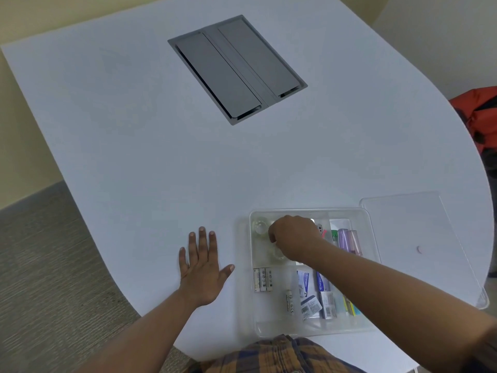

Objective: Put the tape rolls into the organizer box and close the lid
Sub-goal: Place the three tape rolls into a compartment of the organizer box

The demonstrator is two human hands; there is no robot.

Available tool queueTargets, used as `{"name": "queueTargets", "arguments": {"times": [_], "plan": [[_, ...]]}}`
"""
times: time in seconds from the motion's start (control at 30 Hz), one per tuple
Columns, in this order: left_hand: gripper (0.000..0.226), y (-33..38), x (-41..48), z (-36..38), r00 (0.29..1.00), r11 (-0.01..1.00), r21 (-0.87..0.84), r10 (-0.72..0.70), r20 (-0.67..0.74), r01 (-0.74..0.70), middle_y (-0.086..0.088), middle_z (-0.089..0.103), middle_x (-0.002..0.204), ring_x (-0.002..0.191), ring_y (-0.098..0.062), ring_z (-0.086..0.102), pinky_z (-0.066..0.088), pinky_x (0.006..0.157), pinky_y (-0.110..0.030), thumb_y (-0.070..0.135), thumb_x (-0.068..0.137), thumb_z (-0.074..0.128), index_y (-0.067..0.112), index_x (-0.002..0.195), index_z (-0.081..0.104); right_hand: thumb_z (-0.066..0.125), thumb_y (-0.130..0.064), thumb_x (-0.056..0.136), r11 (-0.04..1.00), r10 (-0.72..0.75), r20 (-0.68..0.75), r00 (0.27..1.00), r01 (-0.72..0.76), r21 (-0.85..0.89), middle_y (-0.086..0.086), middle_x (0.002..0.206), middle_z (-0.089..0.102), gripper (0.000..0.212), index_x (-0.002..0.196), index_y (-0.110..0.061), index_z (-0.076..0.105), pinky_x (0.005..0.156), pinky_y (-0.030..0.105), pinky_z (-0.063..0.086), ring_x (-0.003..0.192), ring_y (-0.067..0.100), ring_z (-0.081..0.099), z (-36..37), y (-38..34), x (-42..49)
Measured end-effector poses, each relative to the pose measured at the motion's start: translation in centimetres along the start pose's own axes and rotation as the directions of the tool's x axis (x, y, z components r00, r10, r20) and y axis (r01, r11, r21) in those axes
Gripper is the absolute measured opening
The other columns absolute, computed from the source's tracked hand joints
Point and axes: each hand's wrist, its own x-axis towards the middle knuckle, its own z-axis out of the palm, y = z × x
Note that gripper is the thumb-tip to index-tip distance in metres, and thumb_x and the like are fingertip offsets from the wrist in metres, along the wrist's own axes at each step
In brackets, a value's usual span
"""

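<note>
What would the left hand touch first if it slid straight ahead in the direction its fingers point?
Probably nothing nearby: the left hand lies flat with fingers pointing up the bare white table. The grey cable hatch is far ahead and seems slightly right of that line.

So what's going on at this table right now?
A person is packing a clear organizer box. The right hand is down in its far-left compartment, among clear tape rolls. The left hand lies flat on the table. The lid lies off to the right, so the box is open.

Soft, even, rather dim light; faint shadows, wide-angle bending at edges, slight blur.
</note>
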Motion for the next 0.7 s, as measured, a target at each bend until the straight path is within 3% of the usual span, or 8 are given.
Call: {"name": "queueTargets", "arguments": {"times": [0.2, 0.4, 0.47, 0.53, 0.7], "plan": [[0.090, -0.1, 0.0, 0.1, 1.000, 1.000, -0.010, 0.007, -0.013, -0.007, -0.003, -0.049, 0.143, 0.130, -0.022, -0.046, -0.019, 0.111, -0.051, 0.076, 0.073, -0.007, 0.020, 0.138, -0.036, 0.054, 0.004, 0.079, 0.988, -0.037, 0.001, 0.999, 0.037, -0.149, 0.008, 0.095, 0.067, 0.027, 0.098, -0.012, 0.065, 0.063, 0.032, 0.038, 0.088, 0.030, 0.066, -0.2, -1.1, -1.0], [0.088, 0.0, 0.0, 0.1, 1.000, 1.000, -0.007, 0.006, -0.027, -0.006, -0.004, -0.047, 0.145, 0.130, -0.023, -0.046, -0.019, 0.111, -0.051, 0.072, 0.081, 0.005, 0.019, 0.139, -0.034, 0.058, 0.001, 0.079, 0.989, -0.034, -0.014, 0.999, 0.031, -0.143, 0.007, 0.089, 0.070, 0.019, 0.091, -0.011, 0.064, 0.061, 0.031, 0.038, 0.086, 0.029, 0.068, 0.3, -2.0, -1.2], [0.090, 0.0, 0.0, 0.1, 1.000, 1.000, -0.009, 0.007, -0.026, -0.007, -0.003, -0.047, 0.145, 0.130, -0.023, -0.045, -0.019, 0.111, -0.051, 0.073, 0.079, 0.005, 0.019, 0.139, -0.033, 0.060, -0.010, 0.084, 0.994, -0.021, -0.033, 0.999, 0.018, -0.106, 0.007, 0.088, 0.069, 0.008, 0.089, -0.012, 0.065, 0.061, 0.030, 0.038, 0.085, 0.029, 0.068, 0.4, -2.2, -1.1], [0.090, -0.1, 0.0, 0.2, 1.000, 1.000, -0.010, 0.003, -0.022, -0.004, -0.003, -0.047, 0.144, 0.130, -0.023, -0.045, -0.018, 0.112, -0.052, 0.073, 0.077, 0.002, 0.019, 0.139, -0.033, 0.061, -0.026, 0.087, 0.997, -0.009, -0.050, 0.999, 0.006, -0.077, 0.006, 0.087, 0.069, 0.015, 0.089, -0.013, 0.067, 0.059, 0.030, 0.037, 0.082, 0.028, 0.067, 0.5, -2.5, -1.0], [0.089, 0.0, 0.0, 0.1, 1.000, 1.000, -0.009, 0.000, -0.021, 0.000, -0.003, -0.048, 0.144, 0.130, -0.023, -0.046, -0.018, 0.112, -0.052, 0.073, 0.077, 0.001, 0.020, 0.139, -0.035, 0.056, -0.039, 0.090, 1.000, 0.021, -0.048, 0.999, -0.020, 0.008, 0.006, 0.086, 0.069, 0.031, 0.089, -0.010, 0.067, 0.059, 0.029, 0.038, 0.080, 0.027, 0.066, 1.0, -2.6, -1.2]]}}
